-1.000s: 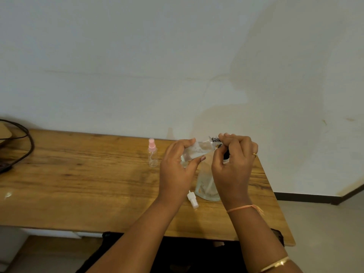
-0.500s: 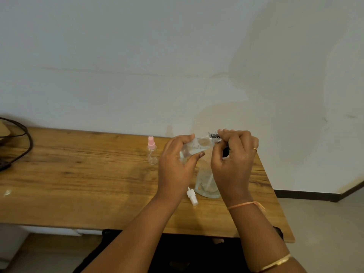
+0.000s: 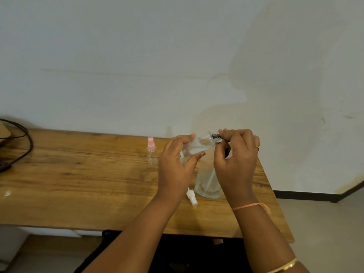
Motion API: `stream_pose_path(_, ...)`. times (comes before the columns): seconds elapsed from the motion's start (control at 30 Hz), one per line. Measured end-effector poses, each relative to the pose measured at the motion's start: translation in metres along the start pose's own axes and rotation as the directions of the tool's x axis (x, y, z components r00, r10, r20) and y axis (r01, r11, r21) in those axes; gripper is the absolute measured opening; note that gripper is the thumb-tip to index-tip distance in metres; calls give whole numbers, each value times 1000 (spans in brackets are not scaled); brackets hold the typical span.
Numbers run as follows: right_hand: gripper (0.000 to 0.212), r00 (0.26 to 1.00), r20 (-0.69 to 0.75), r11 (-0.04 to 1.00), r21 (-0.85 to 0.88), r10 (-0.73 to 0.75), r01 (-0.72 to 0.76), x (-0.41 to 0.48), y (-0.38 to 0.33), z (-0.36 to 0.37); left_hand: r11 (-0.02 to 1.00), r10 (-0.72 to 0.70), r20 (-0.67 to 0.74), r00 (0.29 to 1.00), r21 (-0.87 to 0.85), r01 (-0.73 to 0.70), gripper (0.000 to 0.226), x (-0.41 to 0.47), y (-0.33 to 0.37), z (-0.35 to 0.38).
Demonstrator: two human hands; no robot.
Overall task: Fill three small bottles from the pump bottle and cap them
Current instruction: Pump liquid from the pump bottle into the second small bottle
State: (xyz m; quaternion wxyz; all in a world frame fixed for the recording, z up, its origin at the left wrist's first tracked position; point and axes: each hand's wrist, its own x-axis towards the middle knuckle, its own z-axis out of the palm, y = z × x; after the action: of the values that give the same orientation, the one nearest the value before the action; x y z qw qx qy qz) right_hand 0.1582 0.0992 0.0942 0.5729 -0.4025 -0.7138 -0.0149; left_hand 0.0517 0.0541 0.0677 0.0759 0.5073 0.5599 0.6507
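Note:
My left hand grips a small clear bottle, tilted with its mouth toward the right. At that mouth sits a small black ribbed piece, pinched by the fingertips of my right hand. Whether it is a cap or a nozzle I cannot tell. Below both hands the large clear pump bottle stands on the wooden table, its inner tube visible and its top hidden by my hands. A second small bottle with a pink spray cap stands upright to the left. A loose white spray cap lies near the pump bottle's base.
A dark cable loops at the table's far left edge. The table's right edge is close to my right wrist, and the white wall runs right behind the table.
Both hands and the tilted small bottle have kept nearly the same pose, shifting only slightly up in view. My right fingertips stay on the black piece.

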Motion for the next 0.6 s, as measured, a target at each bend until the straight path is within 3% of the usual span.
stream_pose_path(0.27,22,1000,-4,1000,-1,12,-12,-5,2,7,999,-43,24,999,34,42,46,-1,-3,-1)
stream_pose_path(0.6,18,1000,28,1000,-1,13,-13,1,4,3,1000,16,1,1000,27,-16,46,1,-2,1)
